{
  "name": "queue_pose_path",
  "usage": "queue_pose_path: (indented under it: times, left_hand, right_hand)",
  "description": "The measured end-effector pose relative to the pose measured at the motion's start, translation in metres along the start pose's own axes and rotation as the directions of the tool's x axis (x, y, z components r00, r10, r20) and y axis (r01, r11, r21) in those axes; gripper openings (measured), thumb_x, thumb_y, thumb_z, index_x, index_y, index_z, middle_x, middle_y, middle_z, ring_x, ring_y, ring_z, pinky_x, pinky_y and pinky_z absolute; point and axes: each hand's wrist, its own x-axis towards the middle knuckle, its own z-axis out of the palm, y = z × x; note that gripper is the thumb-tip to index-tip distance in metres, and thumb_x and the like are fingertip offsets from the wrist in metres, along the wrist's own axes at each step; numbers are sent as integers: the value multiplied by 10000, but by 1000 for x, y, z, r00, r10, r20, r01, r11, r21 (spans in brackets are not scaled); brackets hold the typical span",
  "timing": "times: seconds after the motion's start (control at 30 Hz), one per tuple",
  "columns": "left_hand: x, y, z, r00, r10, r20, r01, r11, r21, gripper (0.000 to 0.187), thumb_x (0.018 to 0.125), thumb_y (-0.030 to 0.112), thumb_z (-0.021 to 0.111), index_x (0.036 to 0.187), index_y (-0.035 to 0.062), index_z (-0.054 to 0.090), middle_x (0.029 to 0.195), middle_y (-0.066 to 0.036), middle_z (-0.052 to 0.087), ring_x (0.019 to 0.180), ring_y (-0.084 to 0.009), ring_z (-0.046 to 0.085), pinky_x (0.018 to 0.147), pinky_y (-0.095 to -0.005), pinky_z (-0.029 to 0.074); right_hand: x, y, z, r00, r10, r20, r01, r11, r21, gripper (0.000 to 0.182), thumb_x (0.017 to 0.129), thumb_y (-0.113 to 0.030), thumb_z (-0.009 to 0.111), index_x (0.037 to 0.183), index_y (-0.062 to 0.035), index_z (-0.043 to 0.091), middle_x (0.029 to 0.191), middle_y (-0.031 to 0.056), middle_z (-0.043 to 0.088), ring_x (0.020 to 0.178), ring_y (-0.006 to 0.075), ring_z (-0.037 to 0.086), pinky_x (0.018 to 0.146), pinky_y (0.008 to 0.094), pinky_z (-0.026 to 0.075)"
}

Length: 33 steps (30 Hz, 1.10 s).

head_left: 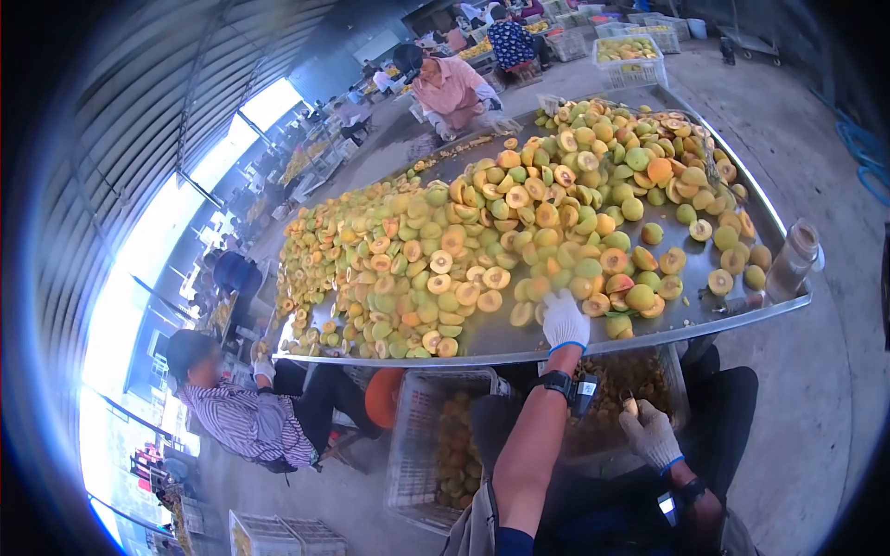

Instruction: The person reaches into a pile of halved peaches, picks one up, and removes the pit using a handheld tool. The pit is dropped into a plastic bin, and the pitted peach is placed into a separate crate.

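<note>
On a metal table [501, 358] lies a large heap of halved yellow-green fruit [408, 259], some halves showing brown centres. My left hand [565, 321], in a white glove, reaches over the table's near edge and touches or nearly touches the fruit there; its fingertips are too blurred to tell what they hold. Below the edge, above a crate of brownish pieces [612, 380], my gloved right hand [651, 434] is closed round a small tool with a pale end [631, 406].
A clear bottle [794, 259] stands at the table's right corner. A crate of fruit [454, 454] is below, beside an orange bucket [381, 397]. One person [246, 408] sits at the left, another [452, 93] across the table. A full crate [630, 60] stands behind.
</note>
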Motion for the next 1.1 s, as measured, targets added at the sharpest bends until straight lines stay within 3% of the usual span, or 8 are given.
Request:
queue_pose_path:
  times: [0.37,0.53,0.67,0.77,0.83,0.9,0.97,1.1]
  left_hand:
    - [-19,4,-22,992,-124,22,123,991,58,548,784,348,841,1183,39,629,1260,-212,623,1041,-383,702,898,-468,586]
    - [2,2,-28,900,-104,424,64,992,106,575,722,434,839,1129,40,745,1146,-245,743,1080,-338,727,916,-447,590]
    - [-7,-9,-10,963,-114,246,114,993,11,467,747,407,829,968,-2,783,1035,-230,768,992,-363,747,901,-449,592]
    - [-16,-22,-27,992,-122,41,126,866,-483,415,804,383,792,1024,31,778,993,-167,782,873,-343,742,785,-453,591]
    - [-25,-26,-46,890,-270,367,388,29,-921,326,897,348,723,1070,76,765,1001,-104,759,819,-292,695,702,-449,550]
    - [-44,-38,-40,973,-144,181,190,49,-981,302,979,314,646,1175,96,716,1051,-84,710,851,-259,655,712,-420,519]
    - [-70,-22,-69,839,-109,534,377,-591,-713,321,1031,256,578,1281,63,634,1056,-129,682,839,-288,652,694,-388,506]
    - [-120,-16,-74,870,16,493,363,-697,-618,448,1034,393,614,1326,53,623,1175,-139,684,971,-314,654,783,-428,505]
  right_hand:
    - [-3,11,0,998,-39,-54,42,998,55,277,1001,-243,659,1004,33,635,713,90,655,669,140,619,639,337,497]
    - [-8,-10,0,1000,-8,-26,8,1000,7,224,1012,-229,636,996,-5,626,713,20,612,649,95,582,598,293,461]
    - [-12,-15,-1,1000,25,14,-27,992,123,190,1033,-222,612,991,-37,614,724,-30,578,626,55,543,560,256,429]
    - [-3,10,3,995,-88,-36,91,993,77,215,1029,-226,641,1028,-12,617,704,-1,586,580,77,541,525,276,430]
    - [-7,-5,0,1000,-23,-15,25,988,149,213,1035,-231,634,1030,-19,610,698,-9,571,585,66,533,526,266,425]
    - [-12,-21,0,999,49,14,-51,973,223,211,1042,-236,628,1032,-27,603,691,-18,556,591,56,525,527,257,419]
    - [-16,-35,-2,998,2,64,-19,967,255,215,1049,-253,624,1024,-42,592,684,-44,529,604,32,516,531,232,400]
    - [-32,-65,-5,993,-88,79,90,995,-31,325,1028,-319,620,1122,-9,629,780,166,680,695,251,690,657,390,529]
